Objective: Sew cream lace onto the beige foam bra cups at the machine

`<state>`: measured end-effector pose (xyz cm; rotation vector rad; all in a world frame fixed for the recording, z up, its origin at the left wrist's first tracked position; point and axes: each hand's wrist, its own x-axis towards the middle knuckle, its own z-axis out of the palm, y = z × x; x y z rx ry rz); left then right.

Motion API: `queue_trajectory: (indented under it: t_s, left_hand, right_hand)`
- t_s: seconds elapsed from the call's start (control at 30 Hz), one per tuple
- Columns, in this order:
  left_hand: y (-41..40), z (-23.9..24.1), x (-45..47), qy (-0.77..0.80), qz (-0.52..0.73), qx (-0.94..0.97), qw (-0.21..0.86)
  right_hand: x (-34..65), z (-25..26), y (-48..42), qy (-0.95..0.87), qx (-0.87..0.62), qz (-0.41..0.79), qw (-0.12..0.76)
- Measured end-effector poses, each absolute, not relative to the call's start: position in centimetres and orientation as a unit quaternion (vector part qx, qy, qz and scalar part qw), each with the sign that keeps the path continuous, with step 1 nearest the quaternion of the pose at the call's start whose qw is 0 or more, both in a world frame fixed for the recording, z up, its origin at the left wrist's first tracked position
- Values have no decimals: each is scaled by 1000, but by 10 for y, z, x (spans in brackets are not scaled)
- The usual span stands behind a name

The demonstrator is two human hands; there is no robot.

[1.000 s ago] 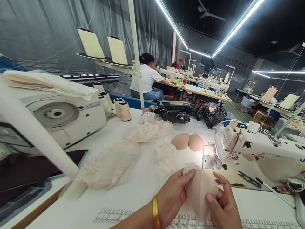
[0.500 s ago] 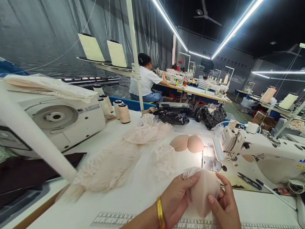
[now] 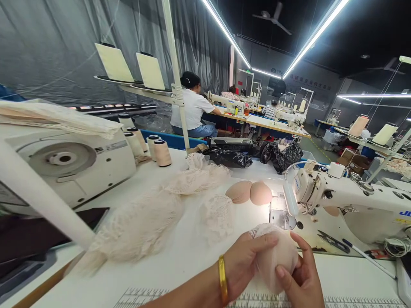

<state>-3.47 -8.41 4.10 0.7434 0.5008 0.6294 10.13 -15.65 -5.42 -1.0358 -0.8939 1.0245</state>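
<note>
A beige bra cup (image 3: 279, 252) with sheer, lace-edged fabric over it is held between my two hands, just in front of the sewing machine (image 3: 308, 188). My left hand (image 3: 245, 261), with a gold bangle at the wrist, grips its left side, the thumb lying across the top near the lace. On the right side my right hand (image 3: 300, 273) holds it with the thumb in front and the fingers behind. Two more beige bra cups (image 3: 248, 192) lie beside the machine's lit needle plate. Pale lace pieces (image 3: 218, 214) rest to the left of them.
A heap of cream lace (image 3: 141, 226) spreads over the left of the white table. Thread snips (image 3: 334, 241) and a white stick (image 3: 369, 258) lie at the right. Thread cones (image 3: 162, 153) and black plastic bags (image 3: 227, 157) stand behind. A co-worker (image 3: 194, 107) sits further back.
My left thumb has slid further right across the top of the cup, over the sheer fabric. Both hands still hold the cup. The whole view has shifted slightly.
</note>
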Motion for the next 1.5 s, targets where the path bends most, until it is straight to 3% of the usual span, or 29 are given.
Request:
queue_trajectory:
  t_s: [0.1,0.17,0.27,0.33,0.43,0.5,0.7,1.0,1.5]
  left_hand:
    - [-77,51,-45,201,273,433,835]
    - [-71,60,-55,133,182,586,778]
    - [-58,68,-60,-17,61,858,509]
    - [-47,65,-52,-58,76,946,310]
    - [-26,51,-30,-30,82,978,188]
    - [-12,42,-18,-14,60,981,181]
    - [4,32,-16,24,48,974,218]
    - [8,28,-14,40,67,971,225]
    - [9,24,-14,14,112,973,203]
  right_hand:
    - [116,-60,-160,-464,-435,458,621]
    - [136,-58,-158,-580,-447,371,572]
    - [168,-40,-146,-781,-438,117,430]
    - [185,-24,-130,-823,-428,32,372]
    - [198,-9,-101,-874,-403,-91,256]
    - [203,-8,-88,-877,-407,-93,236]
    - [214,-17,-86,-858,-424,-20,290]
    - [219,-21,-83,-834,-498,-45,236]
    - [224,-24,-85,-836,-499,-41,225]
